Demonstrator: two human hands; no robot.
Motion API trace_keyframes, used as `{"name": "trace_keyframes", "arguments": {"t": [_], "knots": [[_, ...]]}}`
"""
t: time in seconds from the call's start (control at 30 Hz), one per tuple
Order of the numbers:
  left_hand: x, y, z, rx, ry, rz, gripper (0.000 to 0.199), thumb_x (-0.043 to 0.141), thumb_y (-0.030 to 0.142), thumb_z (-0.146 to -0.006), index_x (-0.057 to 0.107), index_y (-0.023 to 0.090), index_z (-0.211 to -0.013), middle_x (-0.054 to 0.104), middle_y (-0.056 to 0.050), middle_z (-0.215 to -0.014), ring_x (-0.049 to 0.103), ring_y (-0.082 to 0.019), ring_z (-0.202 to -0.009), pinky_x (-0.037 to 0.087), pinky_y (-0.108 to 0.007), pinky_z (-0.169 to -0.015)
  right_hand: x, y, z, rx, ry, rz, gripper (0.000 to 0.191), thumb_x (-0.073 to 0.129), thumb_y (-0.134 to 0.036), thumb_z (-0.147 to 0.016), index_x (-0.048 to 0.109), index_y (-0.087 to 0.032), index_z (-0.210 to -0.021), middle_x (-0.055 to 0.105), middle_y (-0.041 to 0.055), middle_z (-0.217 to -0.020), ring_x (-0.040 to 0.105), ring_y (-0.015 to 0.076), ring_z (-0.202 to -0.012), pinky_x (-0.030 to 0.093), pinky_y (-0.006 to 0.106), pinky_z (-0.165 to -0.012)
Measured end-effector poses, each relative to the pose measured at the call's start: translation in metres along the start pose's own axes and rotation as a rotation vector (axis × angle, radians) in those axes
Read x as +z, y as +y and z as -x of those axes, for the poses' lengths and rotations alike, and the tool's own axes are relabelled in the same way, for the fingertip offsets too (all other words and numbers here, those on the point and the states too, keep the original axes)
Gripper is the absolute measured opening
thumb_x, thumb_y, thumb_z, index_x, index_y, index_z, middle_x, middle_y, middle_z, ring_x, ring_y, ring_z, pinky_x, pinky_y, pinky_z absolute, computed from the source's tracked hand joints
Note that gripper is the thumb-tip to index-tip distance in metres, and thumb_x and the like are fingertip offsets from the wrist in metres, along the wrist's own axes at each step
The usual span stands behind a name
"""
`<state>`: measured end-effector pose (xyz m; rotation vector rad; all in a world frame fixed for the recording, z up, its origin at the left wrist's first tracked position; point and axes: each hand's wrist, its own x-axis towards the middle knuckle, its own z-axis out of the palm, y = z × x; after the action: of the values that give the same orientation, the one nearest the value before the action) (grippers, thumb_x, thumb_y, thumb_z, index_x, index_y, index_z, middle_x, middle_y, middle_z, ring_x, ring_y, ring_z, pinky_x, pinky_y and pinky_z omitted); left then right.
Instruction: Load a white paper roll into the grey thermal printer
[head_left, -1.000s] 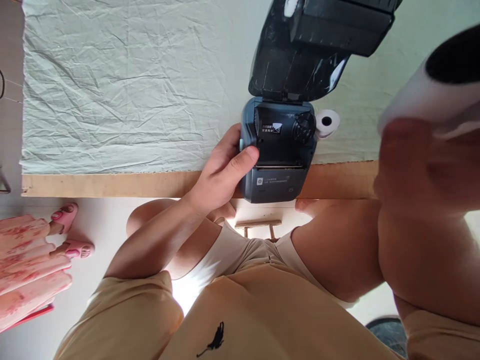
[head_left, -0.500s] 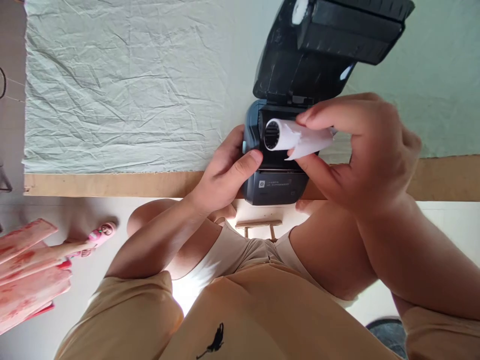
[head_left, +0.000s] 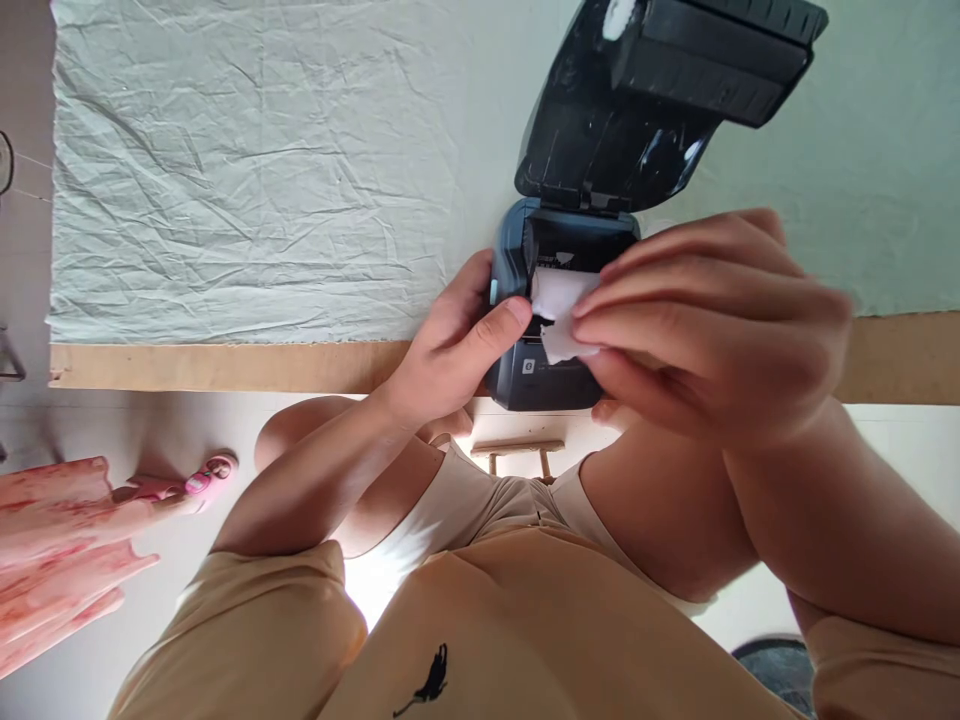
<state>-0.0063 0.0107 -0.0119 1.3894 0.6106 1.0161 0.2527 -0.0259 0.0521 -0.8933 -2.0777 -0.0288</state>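
A dark blue-black label printer (head_left: pixel 517 240) sits at the table's near edge, its black lid (head_left: pixel 600 130) swung up and back. My left hand (head_left: pixel 457 345) grips the printer's left side, thumb over the top rim. Inside the open bay lies a white paper roll (head_left: pixel 559 290), its loose paper end hanging toward the printer's front. My right hand (head_left: pixel 705 320) reaches over the bay from the right, thumb and fingertips closed on the roll's paper. The roll's right part is hidden behind those fingers.
A wrinkled pale green cloth (head_left: pixel 255 170) covers the table, whose bare wooden edge (head_left: pixel 225 367) runs along the front. At lower left stands another person in pink clothing (head_left: pixel 60 560) and pink sandals. A wooden stool (head_left: pixel 517 448) is under the table.
My right hand has lowered the paper roll into the printer's bay, and its fingers now cover more of it. My left hand stays on the printer. The person in pink has shifted slightly.
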Motion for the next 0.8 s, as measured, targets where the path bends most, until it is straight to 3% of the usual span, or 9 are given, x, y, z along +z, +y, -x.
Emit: {"name": "trace_keyframes", "arguments": {"t": [0.17, 0.27, 0.4, 0.5, 0.7, 0.8], "knots": [[0.000, 0.003, 0.001, -0.007, 0.006, -0.003, 0.072, 0.079, 0.097, -0.110, 0.086, 0.029, -0.134, 0.081, -0.006, -0.110, 0.080, -0.029, -0.100, 0.070, -0.045, -0.085, -0.014, 0.011, 0.003, -0.009, -0.257, -0.040, 0.026, 0.068, -0.044, -0.132, 0.088, -0.041, -0.116, 0.090, -0.0072, -0.110, 0.092, 0.0214, -0.131, 0.070, 0.047, -0.108], [0.001, 0.007, 0.001, -0.033, 0.014, -0.005, 0.066, 0.079, 0.092, -0.113, 0.085, 0.029, -0.131, 0.080, -0.006, -0.110, 0.080, -0.029, -0.101, 0.069, -0.045, -0.086, -0.019, 0.017, 0.005, -0.058, -0.233, -0.114, 0.024, 0.066, -0.052, -0.134, 0.086, -0.039, -0.130, 0.092, -0.0063, -0.119, 0.091, 0.0215, -0.135, 0.070, 0.047, -0.111], [0.003, 0.009, 0.000, -0.023, 0.000, 0.007, 0.057, 0.079, 0.084, -0.117, 0.085, 0.028, -0.131, 0.079, -0.005, -0.107, 0.078, -0.027, -0.099, 0.067, -0.043, -0.085, -0.017, 0.016, 0.007, -0.086, -0.178, -0.100, 0.006, 0.076, -0.032, -0.130, 0.081, -0.035, -0.133, 0.095, -0.0087, -0.122, 0.089, 0.0162, -0.133, 0.067, 0.041, -0.107], [0.004, 0.010, 0.000, -0.047, 0.004, 0.017, 0.058, 0.078, 0.084, -0.117, 0.084, 0.028, -0.130, 0.079, -0.005, -0.109, 0.079, -0.027, -0.100, 0.068, -0.043, -0.087, -0.015, 0.012, 0.008, -0.022, -0.221, -0.056, 0.013, 0.079, -0.026, -0.128, 0.083, -0.038, -0.128, 0.092, -0.0097, -0.120, 0.089, 0.0161, -0.131, 0.066, 0.040, -0.105], [-0.001, 0.007, 0.001, -0.049, -0.028, 0.028, 0.078, 0.090, 0.098, -0.102, 0.083, 0.030, -0.138, 0.084, -0.007, -0.123, 0.081, -0.029, -0.109, 0.071, -0.045, -0.091, -0.015, 0.011, 0.005, -0.020, -0.194, -0.077, 0.013, 0.081, -0.030, -0.127, 0.076, -0.036, -0.136, 0.092, -0.0061, -0.128, 0.089, 0.0204, -0.127, 0.065, 0.043, -0.105], [-0.007, 0.003, -0.001, -0.058, -0.069, 0.002, 0.092, 0.109, 0.095, -0.084, 0.081, 0.030, -0.143, 0.082, -0.004, -0.115, 0.078, -0.025, -0.097, 0.067, -0.042, -0.081, -0.012, 0.009, 0.004, -0.030, -0.158, -0.055, 0.012, 0.083, -0.031, -0.125, 0.074, -0.035, -0.132, 0.092, -0.0060, -0.120, 0.089, 0.0208, -0.119, 0.063, 0.043, -0.098]]}}
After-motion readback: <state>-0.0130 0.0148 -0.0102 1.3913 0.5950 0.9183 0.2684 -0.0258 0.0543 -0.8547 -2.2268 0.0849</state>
